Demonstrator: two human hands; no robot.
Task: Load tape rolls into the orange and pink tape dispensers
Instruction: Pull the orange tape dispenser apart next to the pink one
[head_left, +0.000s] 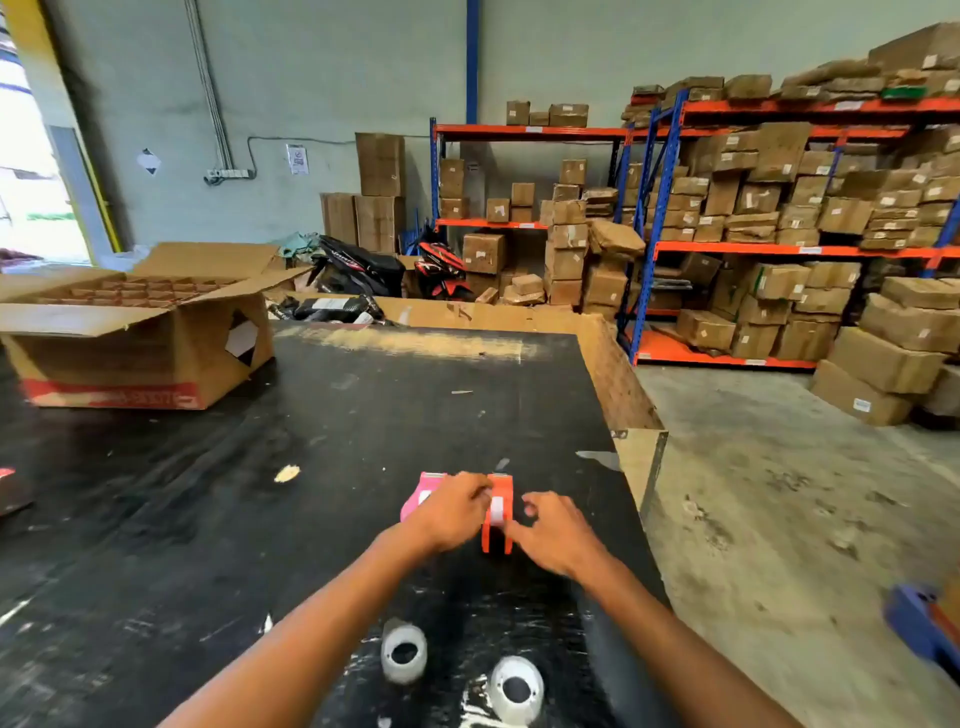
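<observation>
Head view: orange dispenser (497, 512) near bench (208, 493) right edge, pink dispenser (422, 496) just beside. Left hand (452, 512) fingertips on orange top, seemingly pinching; right hand (553, 530) loosely curled, grasp unclear. Two tape rolls (404, 652) at near edge.

- The left hand (453, 512) covers much of the pink dispenser (420, 498) at lower centre; whether it holds a roll cannot be told.
- The white strip on the orange dispenser (497, 512) is blurred; both hands' fingertips smear there, so the grip is unclear. The right hand (553, 530) looks loosely curled.
- Two white tape rolls (404, 652) near the bottom edge are soft-focused.
- A blue object (922, 626) at lower right is cut off by the frame.
- A red-and-dark item (10, 491) at the left edge is cropped.
- Labels on the shelf boxes (779, 208) are too small to read.
</observation>
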